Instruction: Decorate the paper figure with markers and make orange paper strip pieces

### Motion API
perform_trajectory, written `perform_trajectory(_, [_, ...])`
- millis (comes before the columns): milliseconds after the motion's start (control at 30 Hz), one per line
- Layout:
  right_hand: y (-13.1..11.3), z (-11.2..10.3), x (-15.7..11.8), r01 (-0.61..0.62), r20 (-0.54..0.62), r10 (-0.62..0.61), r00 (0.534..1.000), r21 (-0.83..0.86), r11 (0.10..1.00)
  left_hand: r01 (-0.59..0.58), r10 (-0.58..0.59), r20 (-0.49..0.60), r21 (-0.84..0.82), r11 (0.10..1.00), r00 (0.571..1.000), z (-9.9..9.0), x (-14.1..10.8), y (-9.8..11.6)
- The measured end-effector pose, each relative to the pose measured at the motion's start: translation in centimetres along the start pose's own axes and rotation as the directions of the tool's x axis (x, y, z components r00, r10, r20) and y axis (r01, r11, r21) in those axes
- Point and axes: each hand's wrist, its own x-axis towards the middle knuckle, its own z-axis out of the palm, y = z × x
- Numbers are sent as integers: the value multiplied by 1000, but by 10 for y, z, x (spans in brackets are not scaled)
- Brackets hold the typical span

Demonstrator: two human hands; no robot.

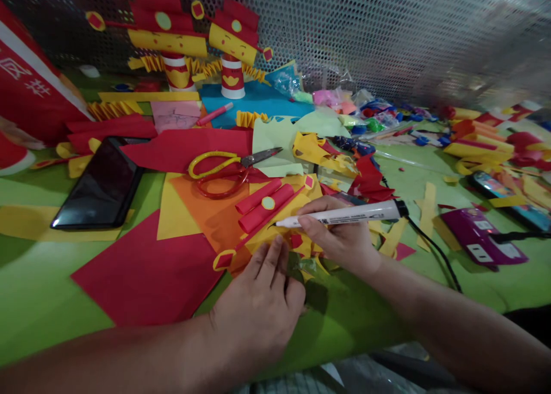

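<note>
A white whiteboard marker (353,213) with a black end is pinched in my right hand (344,242). Its dark tip meets a yellow paper piece (260,234), where a short black curved line shows. Red paper rolls (269,209) with a pale round dot form a hat along the top of this piece, with a coin-shaped paper disc (224,260) at the lower end of a red strip. My left hand (262,299) lies over the lower edge, fingers stretched out and resting on the paper. Just beyond the hat lie scissors (248,162) with yellow and red handles.
Under the work are orange (202,207) and red (150,273) paper sheets. A black phone (101,187) lies left. Two paper-cup figures (232,78) with red hats stand at the back. Yellow scraps, a black cable and a purple power strip (482,239) are on the right.
</note>
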Motion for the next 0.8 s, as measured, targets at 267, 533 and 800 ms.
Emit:
perform_trajectory(267, [-2,-2,1,-43,-1,43,999,68,997,1,-1,0,15,1000,1000,0,1,0])
perform_trajectory(533, [-4,-2,1,-46,10,46,999,58,997,-6,6,-17,19,1000,1000,1,2,-1])
perform_trajectory(800, [-6,2,1,-3,-7,3,1000,42,999,-4,4,-5,-10,1000,1000,-1,1,-1])
